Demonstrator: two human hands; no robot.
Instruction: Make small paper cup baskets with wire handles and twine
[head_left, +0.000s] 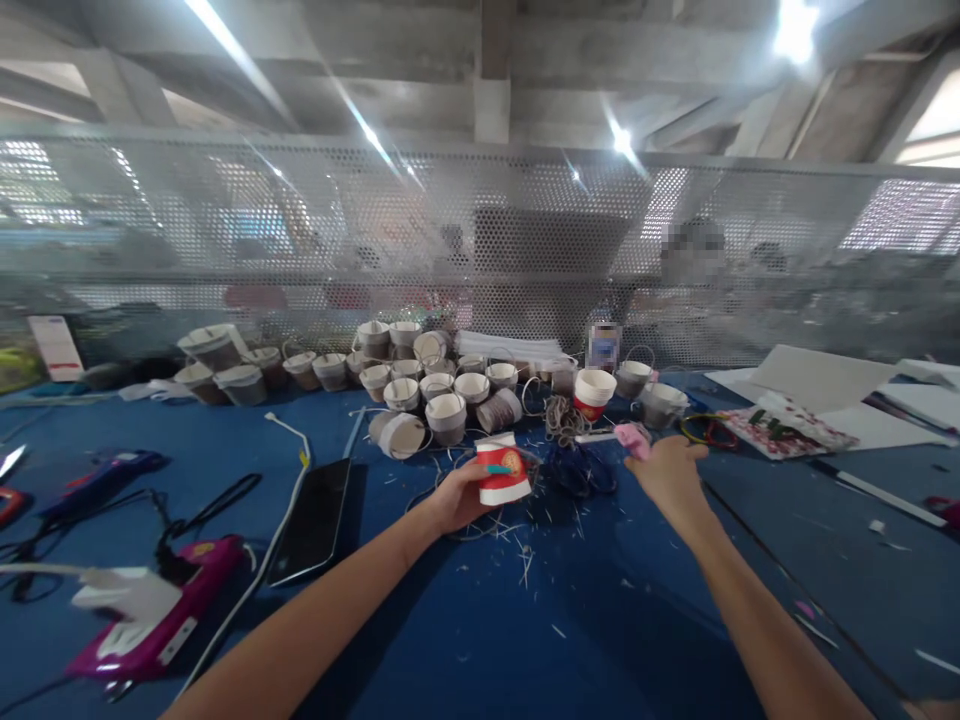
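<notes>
A small red and white paper cup point(504, 474) with a round printed mark lies tilted in my left hand point(463, 497), whose fingers are closed around it. A teal fingernail or strip shows across the cup's red side. Further right, my right hand point(670, 478) is over the table with a soft-looking pink object point(634, 440) at its thumb side. The fingers there are partly turned away and slightly blurred, but they seem to pinch it. A tangle of brown cord point(566, 420) and a dark blue bundle point(581, 470) lie between my hands.
Several small grey-white buckets with handles point(446, 415) crowd the table's back. Stacked red and white cups point(595, 390) stand to their right. At left lie a phone point(311, 520), a magenta power strip point(161, 610) and cables. White scraps point(525, 560) litter the blue tabletop point(480, 640).
</notes>
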